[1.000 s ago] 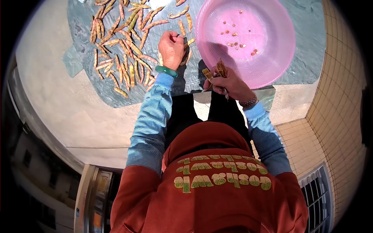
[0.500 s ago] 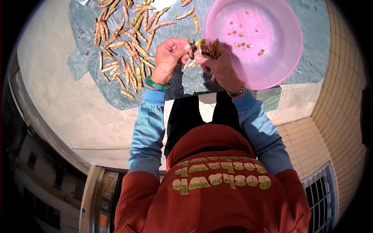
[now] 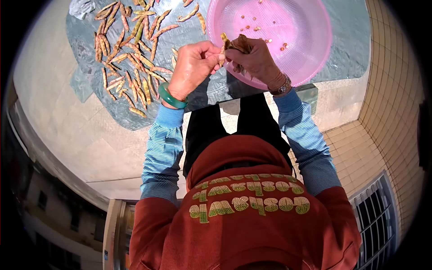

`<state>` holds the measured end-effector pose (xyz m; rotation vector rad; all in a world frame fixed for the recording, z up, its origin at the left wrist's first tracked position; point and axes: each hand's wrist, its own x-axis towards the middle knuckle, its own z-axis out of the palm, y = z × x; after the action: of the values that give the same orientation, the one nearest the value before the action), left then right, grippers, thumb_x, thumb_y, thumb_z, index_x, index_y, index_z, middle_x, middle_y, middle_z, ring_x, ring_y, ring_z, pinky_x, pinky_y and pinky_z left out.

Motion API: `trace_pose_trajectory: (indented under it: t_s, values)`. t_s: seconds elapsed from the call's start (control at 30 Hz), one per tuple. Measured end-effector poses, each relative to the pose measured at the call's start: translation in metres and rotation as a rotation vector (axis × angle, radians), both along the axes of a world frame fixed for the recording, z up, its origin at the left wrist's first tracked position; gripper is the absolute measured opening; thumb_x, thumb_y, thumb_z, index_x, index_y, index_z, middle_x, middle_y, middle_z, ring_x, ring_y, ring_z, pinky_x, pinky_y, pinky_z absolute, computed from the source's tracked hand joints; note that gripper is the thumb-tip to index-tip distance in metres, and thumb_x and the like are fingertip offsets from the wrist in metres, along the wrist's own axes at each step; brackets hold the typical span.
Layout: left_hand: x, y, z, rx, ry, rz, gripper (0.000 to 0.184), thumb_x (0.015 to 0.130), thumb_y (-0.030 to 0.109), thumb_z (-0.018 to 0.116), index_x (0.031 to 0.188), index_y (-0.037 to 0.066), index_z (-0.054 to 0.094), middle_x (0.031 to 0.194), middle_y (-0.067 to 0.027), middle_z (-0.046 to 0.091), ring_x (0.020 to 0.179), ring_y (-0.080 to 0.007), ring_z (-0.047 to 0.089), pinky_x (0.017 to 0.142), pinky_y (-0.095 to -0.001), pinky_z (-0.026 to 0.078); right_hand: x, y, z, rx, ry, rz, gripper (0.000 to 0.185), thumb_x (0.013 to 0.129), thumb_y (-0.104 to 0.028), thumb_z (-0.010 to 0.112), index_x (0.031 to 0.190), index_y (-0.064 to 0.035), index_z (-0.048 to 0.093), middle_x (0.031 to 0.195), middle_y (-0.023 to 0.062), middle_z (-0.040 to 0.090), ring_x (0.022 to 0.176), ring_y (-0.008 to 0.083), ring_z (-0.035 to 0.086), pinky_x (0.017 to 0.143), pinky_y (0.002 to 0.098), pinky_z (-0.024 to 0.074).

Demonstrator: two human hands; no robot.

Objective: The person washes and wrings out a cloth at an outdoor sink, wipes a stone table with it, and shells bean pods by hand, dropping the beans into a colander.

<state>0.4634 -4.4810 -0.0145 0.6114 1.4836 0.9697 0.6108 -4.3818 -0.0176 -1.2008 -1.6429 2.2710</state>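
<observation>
My left hand (image 3: 192,67), with a green bangle at the wrist, pinches the near end of a bean pod (image 3: 222,50) between thumb and fingertips. Close beside it, my right hand (image 3: 257,60) is closed around several dry, brownish bean pods (image 3: 243,43) and meets the left fingertips at the pod. Both hands are above the table edge, the right one partly over the rim of a pink mesh basin (image 3: 317,49). Small loose beans (image 3: 257,28) are scattered on the basin's bottom. Whether a bean is between my fingertips cannot be made out.
Many mottled red-yellow bean pods (image 3: 137,60) are spread over the left of the green stone table (image 3: 348,45). A crumpled white cloth or paper (image 3: 82,8) is at the far left. My legs (image 3: 249,117) stand at the table's near edge.
The camera view has shifted, so the table things appear further left and higher. My hands have come closer together and moved right relative to the basin, the right one covering more of its rim.
</observation>
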Motion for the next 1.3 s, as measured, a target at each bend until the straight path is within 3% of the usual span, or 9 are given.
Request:
trace_pose_trajectory:
  t_s: [0.13,0.37,0.43,0.53,0.63,0.97,1.07,1.13,1.3]
  values:
    - [0.008,0.008,-0.002,0.016,0.096,-0.124,0.011,0.086,0.003,0.057,0.091,-0.006,0.061,0.070,-0.0048,0.061,0.060,-0.0066,0.055,0.054,-0.0189,0.046,0.017,0.006,-0.016,0.181,-0.026,0.064,0.013,0.080,-0.010,0.064,0.080,0.0028,0.061,0.063,0.0031,0.059,0.053,0.0071,0.055,0.049,0.0221,0.0451]
    - [0.023,0.022,-0.003,0.047,0.094,-0.148,0.013,0.088,0.002,0.051,0.092,-0.006,0.060,0.071,-0.0055,0.062,0.061,-0.0075,0.055,0.055,-0.0198,0.047,0.033,0.021,-0.006,0.030,0.005,0.043,0.022,0.079,-0.018,0.064,0.085,0.0035,0.063,0.063,0.0017,0.058,0.056,0.0049,0.053,0.052,0.0204,0.0438]
    - [0.031,0.025,-0.004,0.122,0.077,-0.039,0.013,0.084,0.005,0.055,0.078,-0.004,0.062,0.058,-0.0056,0.059,0.051,-0.0071,0.051,0.047,-0.0227,0.042,0.040,0.022,-0.014,0.130,0.027,0.039,0.024,0.080,-0.018,0.063,0.088,0.0043,0.062,0.063,0.0023,0.059,0.055,0.0055,0.054,0.051,0.0207,0.0447]
    - [0.034,0.031,-0.004,0.130,0.135,-0.101,0.017,0.084,0.006,0.054,0.072,-0.003,0.060,0.057,-0.0051,0.058,0.050,-0.0074,0.051,0.047,-0.0239,0.042,0.043,0.025,-0.006,0.105,0.002,0.036,0.013,0.082,-0.009,0.062,0.085,0.0031,0.060,0.063,0.0034,0.058,0.053,0.0071,0.054,0.049,0.0233,0.0459]
    - [0.040,0.036,-0.002,0.122,0.148,-0.107,0.018,0.083,0.006,0.054,0.068,-0.003,0.058,0.057,-0.0051,0.058,0.050,-0.0082,0.050,0.048,-0.0247,0.042,0.048,0.031,-0.004,0.136,-0.026,0.057,0.012,0.082,-0.009,0.061,0.086,0.0027,0.059,0.063,0.0032,0.058,0.053,0.0067,0.053,0.049,0.0233,0.0457]
    - [0.064,0.049,-0.003,0.131,0.196,0.002,0.012,0.078,0.002,0.053,0.067,-0.003,0.055,0.055,-0.0085,0.055,0.050,-0.0111,0.050,0.049,-0.0261,0.042,0.059,0.044,-0.005,0.202,-0.025,0.098,0.016,0.084,-0.010,0.057,0.093,0.0033,0.060,0.066,0.0030,0.059,0.055,0.0056,0.053,0.052,0.0213,0.0466]
    - [0.072,0.051,-0.005,0.159,0.318,0.003,0.007,0.075,0.001,0.055,0.069,-0.003,0.056,0.056,-0.0148,0.054,0.048,-0.0176,0.053,0.049,-0.0283,0.043,0.058,0.045,0.002,0.234,-0.025,0.089,0.019,0.085,-0.010,0.055,0.096,0.0043,0.060,0.067,0.0033,0.060,0.054,0.0055,0.053,0.050,0.0214,0.0466]
    - [0.079,0.055,-0.001,0.218,0.477,0.051,0.005,0.071,0.000,0.056,0.068,-0.003,0.055,0.059,-0.0203,0.053,0.050,-0.0295,0.055,0.049,-0.0330,0.043,0.059,0.045,0.003,0.309,-0.047,0.130,0.020,0.085,-0.009,0.054,0.098,0.0052,0.060,0.067,0.0036,0.060,0.053,0.0055,0.052,0.048,0.0216,0.0461]
    - [0.091,0.061,0.008,0.246,0.662,0.084,0.007,0.068,0.001,0.058,0.066,-0.003,0.053,0.062,-0.0229,0.052,0.058,-0.0407,0.053,0.050,-0.0400,0.043,0.062,0.049,0.008,0.372,-0.074,0.119,0.020,0.084,-0.012,0.055,0.090,0.0060,0.061,0.062,0.0052,0.060,0.053,0.0083,0.056,0.048,0.0239,0.0469]
